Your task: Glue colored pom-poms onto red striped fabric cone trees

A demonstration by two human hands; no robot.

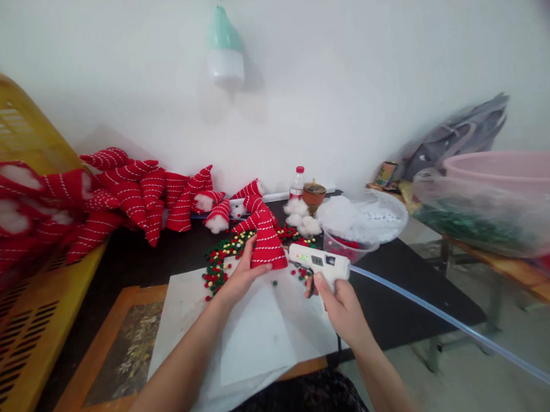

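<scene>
My left grip (pixel 246 267) has a red striped cone (pixel 267 247) held by its left side, over the white sheets (pixel 256 345) on the black desk (pixel 400 310). Right grip (pixel 338 303) is wrapped around a white glue gun (pixel 323 262), tip right by the cone's lower edge, can't tell if touching. Tiny pompoms (pixel 217 265) everywhere around it, plus a heap of similar cones (pixel 133 197) off left.

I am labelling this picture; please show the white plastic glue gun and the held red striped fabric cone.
White plastic glue gun (pixel 322 263): head view, on its body.
Held red striped fabric cone (pixel 267 248): head view, on its side.
</scene>
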